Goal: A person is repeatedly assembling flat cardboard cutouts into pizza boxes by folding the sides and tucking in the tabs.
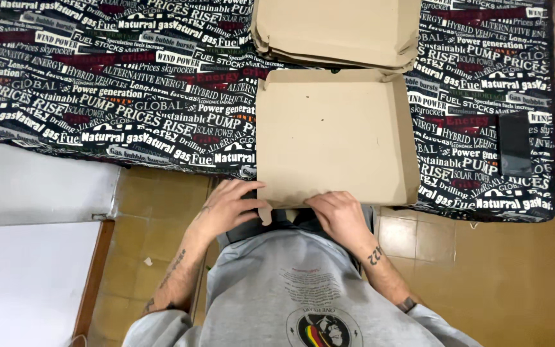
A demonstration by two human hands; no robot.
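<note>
A flat brown cardboard box [335,135] lies open on the black cloth with white and red lettering [130,96]. Its near edge hangs over the cloth's front edge. My left hand [229,205] grips the near left corner of the box, where a small flap sticks out below my thumb. My right hand [338,215] presses on the near edge of the box, a little right of the middle. Both forearms reach up from my grey sweatshirt.
A stack of folded brown cardboard boxes [338,29] lies just behind the open one, touching its far edge. A dark flat object [515,144] rests on the cloth at the right. White panels [27,257] stand at the left over a tan tiled floor [155,218].
</note>
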